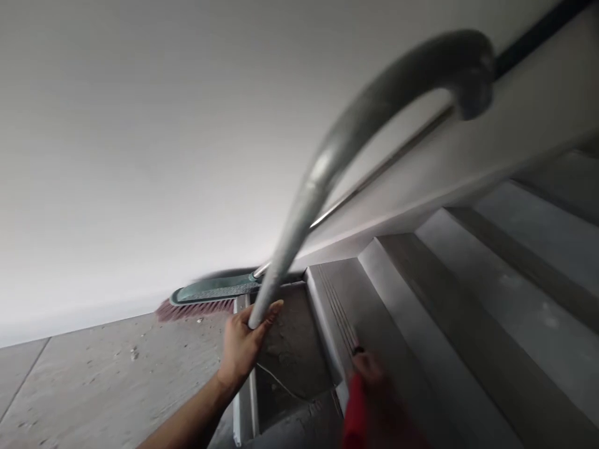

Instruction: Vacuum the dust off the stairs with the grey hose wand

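Steadying step, seemingly: beside the broom head (pixel 213 289), my left hand (pixel 241 343) is clamping curved tubing (pixel 322 168), needing balance next; right hand (pixel 370 371), can't tell

Floor (pixel 88 390): grey, tiled, gritty; dark joint (pixel 25 378) towards 8 o'clock from view centre. Upon it: green broom head (pixel 210 287), pinkish bristles, 8 o'clock; pale crumbs (pixel 134 354), scattered, 7 to 8 o'clock.

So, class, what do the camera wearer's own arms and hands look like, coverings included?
The left hand and forearm are bare: no glove, watch or sleeve shows. The right hand is blurred; whether the red patch beside it is a sleeve, I cannot tell.
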`<move>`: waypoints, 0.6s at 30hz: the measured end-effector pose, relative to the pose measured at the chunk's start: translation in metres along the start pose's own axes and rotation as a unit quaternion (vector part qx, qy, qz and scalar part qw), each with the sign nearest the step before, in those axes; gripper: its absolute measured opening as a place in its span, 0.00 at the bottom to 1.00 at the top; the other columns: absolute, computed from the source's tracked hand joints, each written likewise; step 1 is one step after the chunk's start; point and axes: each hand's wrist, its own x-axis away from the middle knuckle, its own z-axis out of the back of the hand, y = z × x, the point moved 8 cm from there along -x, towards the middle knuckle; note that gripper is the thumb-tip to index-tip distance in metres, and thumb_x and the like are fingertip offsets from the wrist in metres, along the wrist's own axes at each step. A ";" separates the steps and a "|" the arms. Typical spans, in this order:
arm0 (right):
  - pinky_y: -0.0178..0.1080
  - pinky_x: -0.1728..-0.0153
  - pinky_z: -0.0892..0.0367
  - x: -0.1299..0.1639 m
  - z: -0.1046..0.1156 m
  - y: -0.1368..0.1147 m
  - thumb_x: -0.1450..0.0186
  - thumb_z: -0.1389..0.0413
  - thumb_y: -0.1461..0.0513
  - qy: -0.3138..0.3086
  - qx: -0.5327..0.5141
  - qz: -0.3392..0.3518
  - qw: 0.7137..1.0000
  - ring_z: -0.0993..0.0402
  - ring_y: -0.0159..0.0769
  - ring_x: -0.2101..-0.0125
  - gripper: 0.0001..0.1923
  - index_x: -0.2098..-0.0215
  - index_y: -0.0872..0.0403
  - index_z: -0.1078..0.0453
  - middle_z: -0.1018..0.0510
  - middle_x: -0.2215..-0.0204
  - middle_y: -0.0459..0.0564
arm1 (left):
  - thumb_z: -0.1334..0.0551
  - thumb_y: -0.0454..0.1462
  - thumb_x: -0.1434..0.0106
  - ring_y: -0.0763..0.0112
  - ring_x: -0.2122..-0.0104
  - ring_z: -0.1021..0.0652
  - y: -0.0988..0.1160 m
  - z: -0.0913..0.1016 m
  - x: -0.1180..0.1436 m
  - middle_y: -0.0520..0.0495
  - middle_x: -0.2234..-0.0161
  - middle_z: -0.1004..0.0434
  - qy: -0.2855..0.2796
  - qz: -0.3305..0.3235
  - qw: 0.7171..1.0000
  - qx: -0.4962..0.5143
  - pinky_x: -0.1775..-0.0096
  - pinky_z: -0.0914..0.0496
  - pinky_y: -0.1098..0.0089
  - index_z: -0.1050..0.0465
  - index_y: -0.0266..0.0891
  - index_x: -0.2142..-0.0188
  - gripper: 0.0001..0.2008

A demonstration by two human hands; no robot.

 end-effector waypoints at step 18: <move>0.32 0.78 0.37 -0.046 0.006 -0.011 0.49 0.48 0.72 -0.005 0.019 -0.085 0.996 0.24 0.32 0.76 0.13 0.69 0.50 0.34 0.21 0.71 0.46 | 0.39 0.72 0.75 0.53 0.74 0.23 -0.011 0.069 0.029 0.45 0.79 0.25 0.079 -0.059 0.968 -0.230 0.72 0.25 0.57 0.29 0.44 0.81 0.37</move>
